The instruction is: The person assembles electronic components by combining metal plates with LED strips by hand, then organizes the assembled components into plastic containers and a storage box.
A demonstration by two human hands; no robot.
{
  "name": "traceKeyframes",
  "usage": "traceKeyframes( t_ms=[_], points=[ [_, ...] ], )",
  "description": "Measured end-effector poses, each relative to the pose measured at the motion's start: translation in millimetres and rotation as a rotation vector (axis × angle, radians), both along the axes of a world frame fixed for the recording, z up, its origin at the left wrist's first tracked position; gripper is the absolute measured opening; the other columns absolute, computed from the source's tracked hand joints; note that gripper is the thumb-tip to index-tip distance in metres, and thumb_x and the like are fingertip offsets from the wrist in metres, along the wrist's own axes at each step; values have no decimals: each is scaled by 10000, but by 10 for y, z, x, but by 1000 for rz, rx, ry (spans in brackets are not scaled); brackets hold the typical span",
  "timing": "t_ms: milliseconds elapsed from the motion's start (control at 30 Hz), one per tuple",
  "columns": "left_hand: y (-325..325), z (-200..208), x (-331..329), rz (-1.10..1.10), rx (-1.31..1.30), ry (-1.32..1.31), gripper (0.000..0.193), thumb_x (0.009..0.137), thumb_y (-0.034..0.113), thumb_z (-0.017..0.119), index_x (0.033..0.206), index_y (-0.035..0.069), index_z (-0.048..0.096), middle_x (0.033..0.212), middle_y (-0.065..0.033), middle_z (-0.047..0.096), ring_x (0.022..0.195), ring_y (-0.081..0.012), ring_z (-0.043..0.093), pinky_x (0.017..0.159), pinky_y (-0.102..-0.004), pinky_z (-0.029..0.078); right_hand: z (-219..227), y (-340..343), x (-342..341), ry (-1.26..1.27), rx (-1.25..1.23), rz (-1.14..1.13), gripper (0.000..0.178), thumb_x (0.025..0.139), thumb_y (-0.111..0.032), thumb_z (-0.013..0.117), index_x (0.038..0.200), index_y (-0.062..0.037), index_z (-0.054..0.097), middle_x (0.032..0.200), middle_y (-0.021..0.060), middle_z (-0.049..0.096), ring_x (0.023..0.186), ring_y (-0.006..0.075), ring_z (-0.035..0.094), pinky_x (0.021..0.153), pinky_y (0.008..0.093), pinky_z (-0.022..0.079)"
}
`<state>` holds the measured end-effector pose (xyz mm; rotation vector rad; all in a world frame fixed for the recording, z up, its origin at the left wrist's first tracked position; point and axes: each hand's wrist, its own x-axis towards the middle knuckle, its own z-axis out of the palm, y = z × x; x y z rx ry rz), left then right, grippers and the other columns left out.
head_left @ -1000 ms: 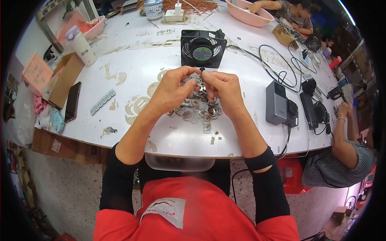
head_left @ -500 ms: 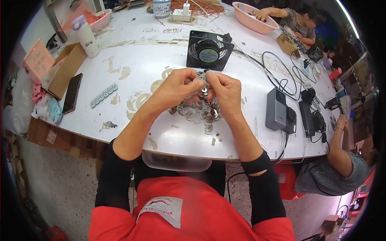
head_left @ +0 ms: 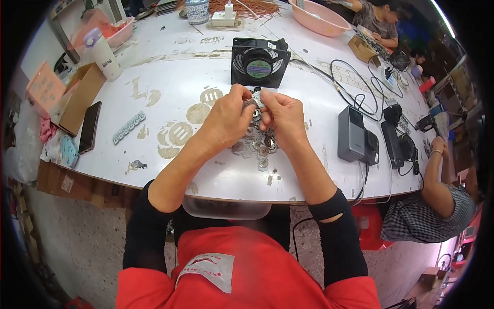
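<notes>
Over the white table, my left hand (head_left: 230,117) and my right hand (head_left: 284,114) meet with fingertips pinched on a small grey-white patterned piece (head_left: 259,100). The fingers cover most of it, so its exact kind is unclear. Beneath the hands lies a loose pile of small square pieces (head_left: 262,150), pale and see-through, some with brown or shiny metal round centres. Right behind my fingertips stands a black square fan (head_left: 259,67) with a green label on its hub.
Left lie a pale strip of round shapes (head_left: 128,127), a phone (head_left: 90,127), a cardboard box (head_left: 82,98) and a white bottle (head_left: 103,54). A grey power unit (head_left: 352,135) with cables stands right. Farther back is a pink basin (head_left: 319,20); co-workers sit along the right side.
My hands stay together at the same piece, with the right fingers slightly shifted. The view has moved a little. A co-worker's hand has left the pink basin.
</notes>
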<state>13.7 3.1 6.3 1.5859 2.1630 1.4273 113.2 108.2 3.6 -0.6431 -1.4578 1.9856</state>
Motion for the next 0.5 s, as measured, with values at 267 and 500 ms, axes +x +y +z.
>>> traceKeyframes(
  t_ms=[267,500],
  points=[
    [14,-29,33,26,78,183,176,830,56,520,972,-32,465,799,-229,589,766,-397,588,677,-452,459,-19,-55,-18,-22,195,-39,297,861,-201,606,643,-1,584,484,10,495,366,80,451,349,217,363],
    [13,2,-9,-29,119,63,177,843,59,543,997,-17,500,829,-187,610,728,-314,616,646,-368,475,18,-2,24,20,29,-20,284,848,-198,623,661,13,588,553,32,523,394,92,472,354,231,404]
  ],
)
